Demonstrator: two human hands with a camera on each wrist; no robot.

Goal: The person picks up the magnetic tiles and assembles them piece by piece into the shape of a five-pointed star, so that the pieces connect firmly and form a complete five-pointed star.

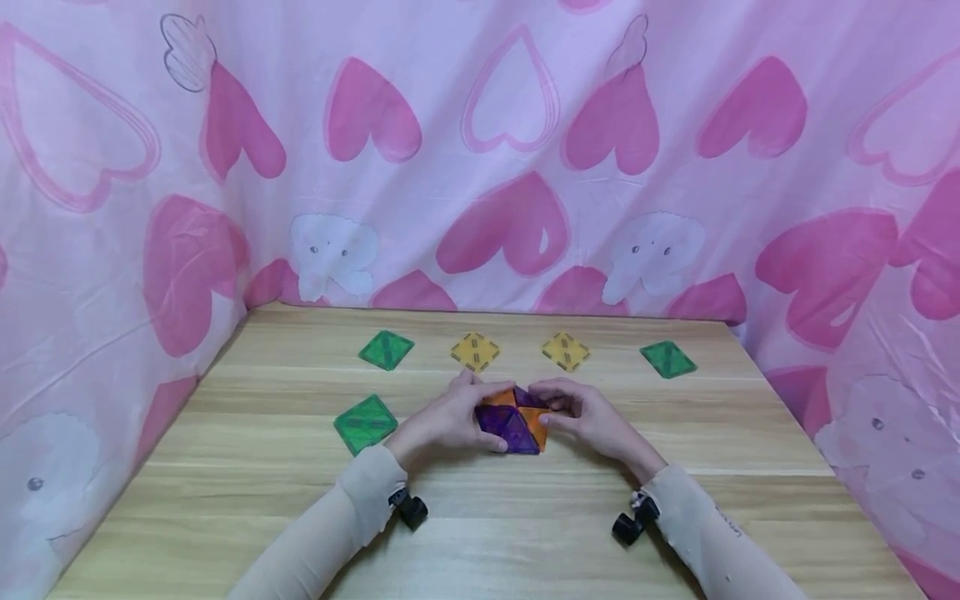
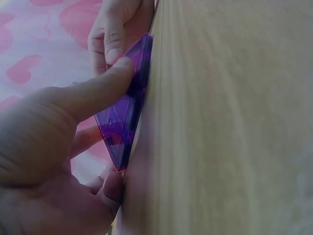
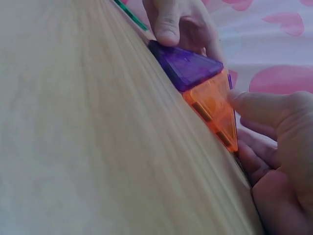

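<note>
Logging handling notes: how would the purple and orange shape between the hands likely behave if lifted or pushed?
The purple and orange shape probably has stiff faces, as its panels look flat. Lifted, it may flex or split at the seams between its triangular pieces. Pushed, it would likely slide, not roll, given its straight lower edges on the table.

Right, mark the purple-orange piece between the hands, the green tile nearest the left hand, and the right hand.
Purple-orange piece (image 1: 516, 428): head view, on its purple front face.
Green tile (image 1: 365, 425): head view, middle of its top.
Right hand (image 1: 595, 419): head view, back of the hand.
</note>
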